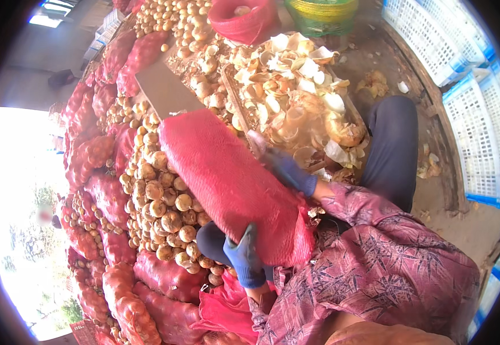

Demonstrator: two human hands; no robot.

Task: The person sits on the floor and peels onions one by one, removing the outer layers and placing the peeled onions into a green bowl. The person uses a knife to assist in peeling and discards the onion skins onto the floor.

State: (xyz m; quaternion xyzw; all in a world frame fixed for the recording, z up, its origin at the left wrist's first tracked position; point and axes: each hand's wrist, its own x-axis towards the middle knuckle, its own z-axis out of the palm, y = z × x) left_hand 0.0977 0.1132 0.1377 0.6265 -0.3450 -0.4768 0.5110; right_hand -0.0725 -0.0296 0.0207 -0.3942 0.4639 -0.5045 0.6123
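Observation:
A red mesh sack stretches across my lap. A flat brown board sticks out of its far end, and the sack looks drawn around the board. My left hand, in a blue glove, grips the sack's lower edge, its thumb lying on top of the mesh. My right hand, also blue-gloved, is at the opposite edge, touching or very near it. It is blurred, and a pale thing at its fingertips cannot be made out. Gathered mesh lies near my body.
Loose onions are heaped left of the sack. Filled red mesh sacks lie beyond them. A tray of onion skins stands by my right knee. Red and green-yellow containers stand at the top, white plastic crates at the right.

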